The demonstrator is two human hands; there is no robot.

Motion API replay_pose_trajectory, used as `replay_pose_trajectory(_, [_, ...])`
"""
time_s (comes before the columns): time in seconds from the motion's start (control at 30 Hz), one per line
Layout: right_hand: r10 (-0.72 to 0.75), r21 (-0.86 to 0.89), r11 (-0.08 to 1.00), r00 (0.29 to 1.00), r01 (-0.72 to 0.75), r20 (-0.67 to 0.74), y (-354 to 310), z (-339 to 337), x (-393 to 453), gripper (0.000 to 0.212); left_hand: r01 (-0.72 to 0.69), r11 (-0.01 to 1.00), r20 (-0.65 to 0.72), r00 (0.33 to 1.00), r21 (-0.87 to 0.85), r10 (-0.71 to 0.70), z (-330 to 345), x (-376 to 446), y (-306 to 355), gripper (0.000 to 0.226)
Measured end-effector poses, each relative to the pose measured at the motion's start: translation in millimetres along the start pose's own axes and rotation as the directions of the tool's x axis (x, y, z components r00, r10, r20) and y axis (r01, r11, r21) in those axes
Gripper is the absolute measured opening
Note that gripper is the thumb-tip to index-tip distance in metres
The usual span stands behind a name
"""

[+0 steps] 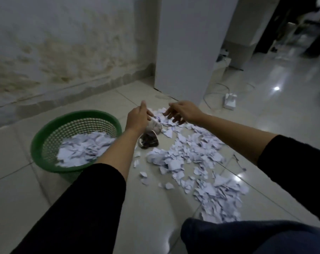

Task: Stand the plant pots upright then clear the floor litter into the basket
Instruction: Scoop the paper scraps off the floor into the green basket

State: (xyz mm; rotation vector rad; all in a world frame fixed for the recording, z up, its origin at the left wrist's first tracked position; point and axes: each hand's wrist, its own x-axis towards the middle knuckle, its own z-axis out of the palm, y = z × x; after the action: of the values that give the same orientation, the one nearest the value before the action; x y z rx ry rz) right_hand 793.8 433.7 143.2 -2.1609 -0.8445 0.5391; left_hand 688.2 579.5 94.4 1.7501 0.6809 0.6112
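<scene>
Torn white paper scraps (194, 158) lie strewn over the tiled floor in front of me. A green plastic basket (43, 138) stands at the left and holds a layer of scraps. A small pot (150, 138) with dark soil lies tipped on its side between the basket and the litter. My left hand (137, 119) hovers just above the pot, fingers loosely apart and holding nothing. At the far edge of the litter my right hand (183, 111) reaches out with its fingers spread downward, also without anything in it.
A stained wall (54, 52) runs behind the basket. A white cabinet (188, 48) stands beyond the litter. To its right a white power adapter (229, 101) and its cable lie on the floor. My blue-trousered knee (247, 237) is at the bottom right.
</scene>
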Motion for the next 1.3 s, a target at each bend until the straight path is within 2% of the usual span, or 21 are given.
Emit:
replay_pose_trajectory(0.07, [-0.009, -0.069, 0.998, 0.996, 0.003, -0.087, 52.8, -2.4, -28.4, 0.044, 0.042, 0.999, 0.003, 0.999, -0.031, -0.042, 26.1, -12.7, -18.3, 0.053])
replay_pose_trajectory(0.13, [0.007, -0.122, 0.992, 0.988, -0.026, -0.154, 110.3, 2.7, -63.3, 0.039, 0.061, 0.998, 0.007, 0.998, 0.026, -0.061, 56.4, -35.0, -47.6, 0.041])
replay_pose_trajectory(0.23, [0.086, -0.085, 0.99, 0.95, -0.116, -0.299, 193.5, 23.5, -118.9, 0.029, -0.023, 0.982, 0.132, 0.991, 0.186, -0.001, 92.9, -81.4, -97.9, 0.027])
replay_pose_trajectory(0.27, [0.109, -0.058, 0.989, 0.927, -0.139, -0.359, 218.3, 31.8, -139.5, 0.025, -0.085, 0.957, 0.194, 0.98, 0.277, 0.031, 103.2, -98.4, -111.6, 0.034])
replay_pose_trajectory(0.33, [0.144, -0.017, 0.985, 0.87, -0.172, -0.471, 256.0, 49.4, -177.9, 0.023, -0.238, 0.894, 0.34, 0.935, 0.379, 0.105, 117.2, -131.2, -131.2, 0.061])
replay_pose_trajectory(0.47, [0.265, 0.127, 0.963, 0.746, -0.238, -0.61, 303.4, 77.3, -229.8, 0.045, -0.494, 0.775, 0.622, 0.764, 0.393, 0.171, 150.8, -188.2, -159.7, 0.11])
replay_pose_trajectory(0.53, [0.323, 0.176, 0.946, 0.723, -0.274, -0.61, 314.4, 84.5, -242.9, 0.058, -0.6, 0.663, 0.697, 0.699, 0.448, 0.162, 170.0, -215.4, -183.6, 0.12])
replay_pose_trajectory(0.57, [0.353, 0.203, 0.935, 0.713, -0.29, -0.606, 316.7, 85.5, -246.2, 0.062, -0.617, 0.629, 0.718, 0.683, 0.472, 0.131, 177.5, -228.5, -193.4, 0.116])
replay_pose_trajectory(0.67, [0.402, 0.215, 0.914, 0.712, -0.343, -0.575, 322.4, 88.4, -242.9, 0.074, -0.603, 0.583, 0.678, 0.726, 0.545, 0.117, 189.4, -251.2, -206.6, 0.087])
replay_pose_trajectory(0.73, [0.373, 0.056, 0.912, 0.766, -0.406, -0.524, 326.5, 92.7, -235.9, 0.094, -0.617, 0.554, 0.67, 0.73, 0.559, 0.137, 193.1, -250.4, -208.4, 0.082])
replay_pose_trajectory(0.8, [0.316, -0.143, 0.897, 0.835, -0.417, -0.451, 326.4, 97.1, -222.9, 0.119, -0.608, 0.549, 0.664, 0.738, 0.574, 0.123, 194.4, -238.2, -205.3, 0.102])
replay_pose_trajectory(0.83, [0.323, -0.121, 0.902, 0.835, -0.414, -0.445, 320.6, 99.2, -215.6, 0.125, -0.563, 0.596, 0.634, 0.765, 0.573, 0.113, 195.1, -230.5, -203.6, 0.117])
replay_pose_trajectory(0.9, [0.372, 0.05, 0.92, 0.826, -0.389, -0.424, 310.2, 101.5, -194.4, 0.113, -0.436, 0.694, 0.513, 0.851, 0.574, 0.11, 195.3, -209.9, -199.3, 0.127])
replay_pose_trajectory(0.93, [0.341, 0.08, 0.937, 0.848, -0.339, -0.406, 307.0, 101.6, -184.9, 0.101, -0.375, 0.715, 0.451, 0.888, 0.589, 0.094, 194.3, -199.8, -195.2, 0.125])
replay_pose_trajectory(1.03, [0.182, 0.064, 0.983, 0.9, -0.171, -0.397, 308.4, 96.8, -167.4, 0.085, -0.245, 0.769, 0.341, 0.939, 0.591, 0.038, 189.8, -173.7, -186.3, 0.117])
replay_pose_trajectory(1.07, [0.177, 0.068, 0.984, 0.885, -0.164, -0.431, 308.9, 91.5, -161.4, 0.071, -0.22, 0.792, 0.327, 0.944, 0.57, 0.027, 187.8, -167.7, -184.9, 0.113])
replay_pose_trajectory(1.13, [0.272, 0.148, 0.962, 0.819, -0.229, -0.505, 307.6, 81.3, -160.5, 0.044, -0.205, 0.832, 0.352, 0.936, 0.516, 0.012, 184.1, -163.7, -184.6, 0.104])
replay_pose_trajectory(1.2, [0.292, 0.184, 0.956, 0.798, -0.228, -0.528, 308.1, 83.0, -174.2, 0.039, -0.193, 0.859, 0.302, 0.952, 0.474, 0.047, 178.7, -165.6, -187.0, 0.094])
replay_pose_trajectory(1.27, [0.285, 0.156, 0.958, 0.802, -0.239, -0.524, 315.0, 99.2, -196.2, 0.042, -0.13, 0.859, 0.165, 0.985, 0.494, 0.054, 171.3, -168.7, -191.4, 0.086])
replay_pose_trajectory(1.3, [0.269, 0.09, 0.961, 0.816, -0.261, -0.512, 320.3, 112.8, -206.7, 0.05, -0.083, 0.843, 0.079, 0.996, 0.531, 0.049, 166.4, -168.2, -193.1, 0.084])
